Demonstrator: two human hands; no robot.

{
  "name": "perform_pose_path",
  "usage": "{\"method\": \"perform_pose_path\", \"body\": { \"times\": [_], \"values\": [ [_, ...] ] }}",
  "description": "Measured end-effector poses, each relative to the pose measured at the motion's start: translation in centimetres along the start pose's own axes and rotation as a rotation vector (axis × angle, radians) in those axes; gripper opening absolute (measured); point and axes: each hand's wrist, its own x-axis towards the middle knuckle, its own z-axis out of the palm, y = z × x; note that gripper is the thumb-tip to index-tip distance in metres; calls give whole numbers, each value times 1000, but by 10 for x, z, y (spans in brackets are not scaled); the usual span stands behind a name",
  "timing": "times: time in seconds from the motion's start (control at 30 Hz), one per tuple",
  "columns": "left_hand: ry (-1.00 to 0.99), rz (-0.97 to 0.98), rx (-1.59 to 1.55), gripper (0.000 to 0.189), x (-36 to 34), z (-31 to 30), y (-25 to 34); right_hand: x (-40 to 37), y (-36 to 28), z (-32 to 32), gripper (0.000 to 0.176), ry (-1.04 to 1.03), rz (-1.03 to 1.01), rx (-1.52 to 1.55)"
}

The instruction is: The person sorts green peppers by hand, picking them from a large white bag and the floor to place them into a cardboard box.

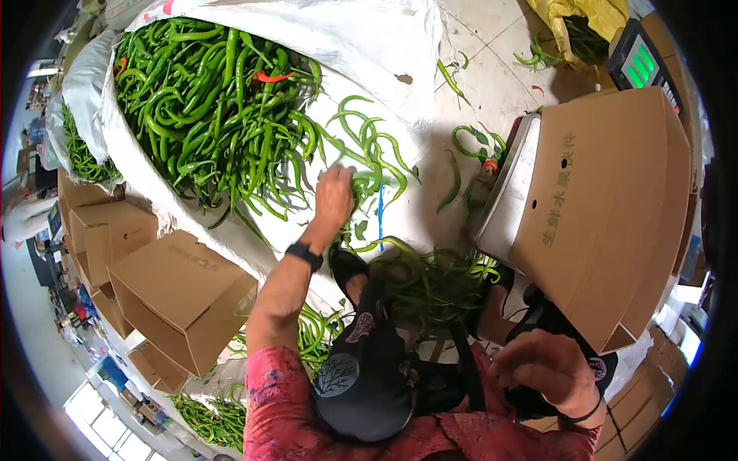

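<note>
My left hand [334,201] is low over the white sheet [300,240], fingers curled round green chili peppers [364,183] that look smeared by motion. More long, bent chili peppers lie just beyond its fingertips. To the left, a big heap of green chili peppers [207,107], with a red one [274,77] among them, spills from the mouth of a white woven sack [127,157]. My right hand [547,370] hovers over my right leg, loosely cupped with fingers and thumb apart; nothing shows in it. Between my feet lies another pile of green chili peppers [434,288].
At right, a large cardboard box [607,192] stands on a scale platform [511,180], below a lit display [642,65]. Open cardboard boxes [173,288] stand at left. Loose chili peppers [452,180] lie on the tiled floor. A yellow bag [565,23] is at top right.
</note>
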Motion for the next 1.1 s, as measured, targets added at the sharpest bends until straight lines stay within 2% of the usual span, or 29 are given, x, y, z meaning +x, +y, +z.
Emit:
{"method": "perform_pose_path", "body": {
  "times": [0.03,0.1,0.17,0.2,0.23,0.33,0.4,0.43,0.5,0.53,0.63,0.7,0.77,0.83,0.9,1.0,1.03,1.1],
  "values": [
    [-55,-150,-159,38,-12,-9,9,0,2,-1,25,-2,-2,7],
    [12,-45,-233,39,-11,-27,14,0,9,1,25,-52,-163,8],
    [23,64,-221,42,14,-35,12,5,15,0,26,-65,-201,-19],
    [-44,122,-209,44,33,-38,11,6,17,0,26,-71,-248,-54],
    [-28,241,-105,44,54,-43,16,6,16,0,26,-65,-246,-53],
    [-18,361,-53,47,98,-17,8,8,10,1,27,-41,-138,12],
    [-71,463,285,54,106,-2,4,10,10,0,27,-55,-156,-74],
    [-75,465,285,54,105,4,3,10,10,0,27,-54,-154,-69],
    [-141,324,309,61,101,11,2,11,14,0,27,-41,-122,80],
    [-96,336,294,64,99,11,2,11,16,-1,27,-44,-114,86],
    [-185,239,233,54,94,-9,6,9,18,-4,27,-52,-127,96],
    [-169,131,-99,70,80,-36,6,7,16,-6,27,-87,-174,31],
    [-223,268,222,84,66,-25,-14,7,20,-5,28,-94,-191,48],
    [-182,315,210,79,56,-17,-19,6,20,-5,28,-90,-214,50],
    [-146,372,194,74,55,-10,-17,4,18,-6,29,-84,-117,12],
    [-248,250,368,48,58,-12,-12,4,19,-5,28,-79,-133,0],
    [-243,259,362,48,66,-11,-9,4,20,-5,28,-68,-136,-2],
    [-43,394,332,36,73,-13,-11,5,24,-2,28,-57,-139,69]
  ]
}}
